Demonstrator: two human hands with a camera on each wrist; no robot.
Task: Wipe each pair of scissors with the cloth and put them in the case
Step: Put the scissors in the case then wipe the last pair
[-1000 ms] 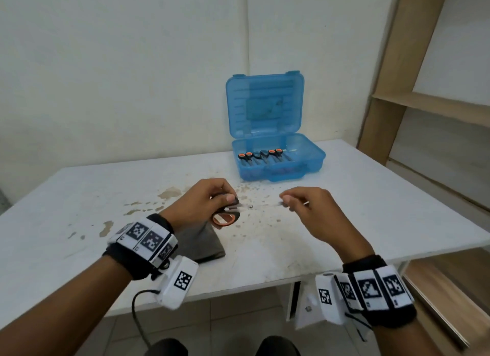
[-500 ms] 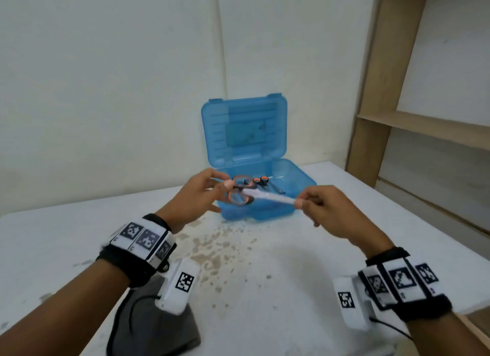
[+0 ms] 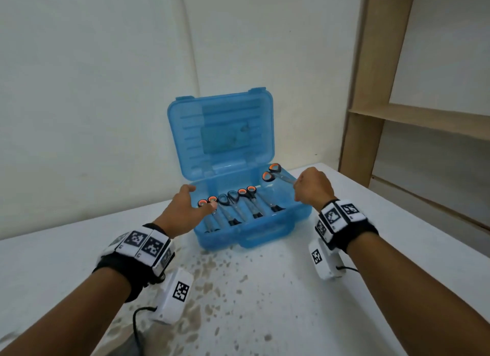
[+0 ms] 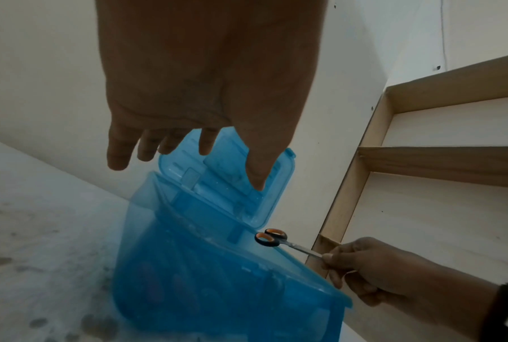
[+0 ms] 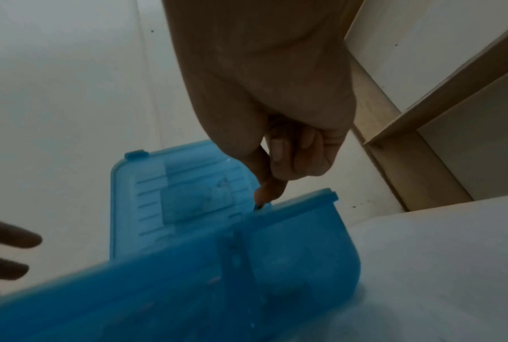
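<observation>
Likely a bare storeroom or workroom: plain white walls point(image 3: 92, 90), stained white table point(image 3: 265, 289), empty wooden shelving point(image 3: 424, 122) in the corner

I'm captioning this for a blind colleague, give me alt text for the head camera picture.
A person's right hand pinches a pair of orange-handled scissors by the blades above the right end of an open blue plastic case on a stained white table. The left hand, fingers spread, reaches over three pairs of scissors already lying inside.
</observation>
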